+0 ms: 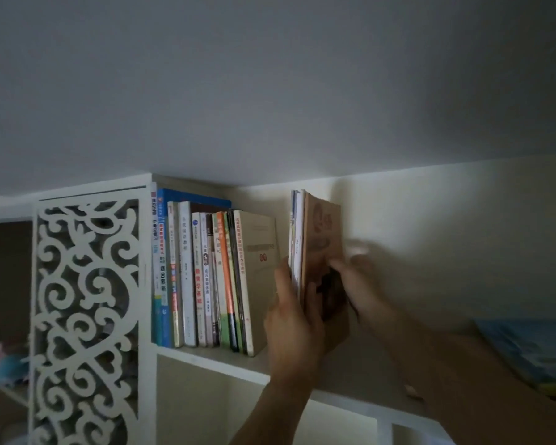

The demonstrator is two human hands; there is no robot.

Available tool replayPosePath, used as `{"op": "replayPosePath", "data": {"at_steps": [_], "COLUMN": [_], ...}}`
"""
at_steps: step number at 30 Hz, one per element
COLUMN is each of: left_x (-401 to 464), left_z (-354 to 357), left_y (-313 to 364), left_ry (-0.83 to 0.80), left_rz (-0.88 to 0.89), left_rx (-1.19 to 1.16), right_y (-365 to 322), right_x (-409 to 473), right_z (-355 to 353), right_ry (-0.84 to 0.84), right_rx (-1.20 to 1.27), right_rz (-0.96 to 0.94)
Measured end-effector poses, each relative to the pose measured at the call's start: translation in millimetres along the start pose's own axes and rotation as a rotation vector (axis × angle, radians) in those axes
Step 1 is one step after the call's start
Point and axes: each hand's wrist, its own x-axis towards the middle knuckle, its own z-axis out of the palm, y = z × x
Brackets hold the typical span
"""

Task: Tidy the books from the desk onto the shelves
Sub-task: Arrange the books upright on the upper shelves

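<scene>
While the shelf (206,361) ran left to right across the lower half of the view, its row of books (206,277) filled only the left part, packed upright against the white fretwork panel (84,316). That row ended at a beige book (257,252) which leaned slightly left. Right of it lay an open gap, and right of the gap stood the small stack (315,252) being shelved: a few thin books held upright, long axis vertical, spines toward the camera, the brown cover outermost on the right. Its foot was hidden behind the hands, so I could not tell whether it already rested on the shelf board.

Both hands were clamped on the stack from opposite sides. The left hand (292,319) gripped its left face, thumb up along the spines, and sat between the stack and the row. The right hand (350,277), blurred, pressed its fingers against the brown cover.

My judgement was that the coming move turned on that gap: the row lay to the left of the stack, so the stack had to slide left, staying upright, until it met the beige book. The right hand seemed better placed to push, and the left hand would have to clear out.

Far right, a blue book (527,351) lay flat.
</scene>
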Motion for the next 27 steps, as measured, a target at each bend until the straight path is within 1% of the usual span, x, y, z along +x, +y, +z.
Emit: {"op": "replayPosePath", "data": {"at_steps": [2,3,4,6,8,9,11,13,16,20,24,27], "left_x": [12,16,20,23,27,30,38,42,38,30,22,14], "left_z": [-3,-5,-8,-16,-23,-26,-31,-36,-37,-39,-53,-63], "left_y": [-14,-18,-21,-24,-29,-35,-50,-62,-69,-77,-82,-88], "left_ry": [0.066,0.108,0.127,0.121,0.125,0.127,0.116,0.085,0.048,-0.049,-0.117,-0.061], "left_rz": [0.01,0.022,0.021,0.037,0.065,0.084,0.133,0.189,0.226,0.251,0.306,0.351], "left_rx": [0.068,0.151,0.237,0.427,0.53,0.553,0.579,0.558,0.522,0.512,0.513,0.558], "right_y": [4,9,12,10,5,5,6,8,2,-10,-8,-10], "right_x": [0,3,3,-2,-5,-6,-7,-6,-10,-34,-53,-55], "right_z": [22,33,45,65,82,88,96,98,92,91,101,96], "right_ry": [0.086,0.076,0.019,-0.097,-0.186,-0.223,-0.274,-0.28,-0.327,-0.363,-0.329,-0.291], "right_rx": [-0.314,-0.384,-0.364,-0.189,-0.029,0.01,-0.006,-0.067,-0.104,-0.27,-0.458,-0.458], "right_rz": [-0.123,-0.16,-0.163,-0.095,-0.026,-0.01,-0.063,-0.13,-0.136,-0.372,-0.502,-0.503]}}
